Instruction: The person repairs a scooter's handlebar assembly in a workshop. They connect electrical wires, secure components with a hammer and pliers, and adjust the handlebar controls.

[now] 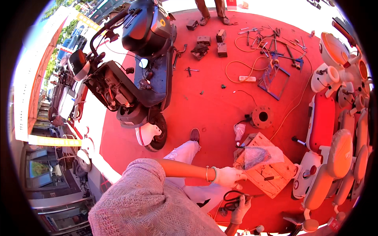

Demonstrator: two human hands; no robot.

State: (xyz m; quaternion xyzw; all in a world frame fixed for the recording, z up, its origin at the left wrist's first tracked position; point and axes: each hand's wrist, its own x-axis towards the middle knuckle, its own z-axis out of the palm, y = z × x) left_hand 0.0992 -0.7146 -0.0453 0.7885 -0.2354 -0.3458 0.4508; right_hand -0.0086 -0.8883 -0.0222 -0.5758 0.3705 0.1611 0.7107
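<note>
My left hand (227,177), in a white glove, is in front of me beside the wooden crate (271,188). Its fingers are curled together, and anything between them is too small to make out. Lower and to the right, my right hand (240,210), also gloved, grips a pair of black-handled scissors (230,195). Their dark blades point right toward the crate's near edge. On the crate lies a clear plastic bag (271,154) with something dark inside. Near it rests a short dark-handled tool (271,178).
A dark electric scooter (157,82) with its front panel off stands at left. Child seats and pale scooters (338,153) line the right. A round metal stool-like part (262,117), a blue frame (274,82), cords, tools and battery blocks (221,49) lie on red carpet. Another person's legs (210,10) stand at the back.
</note>
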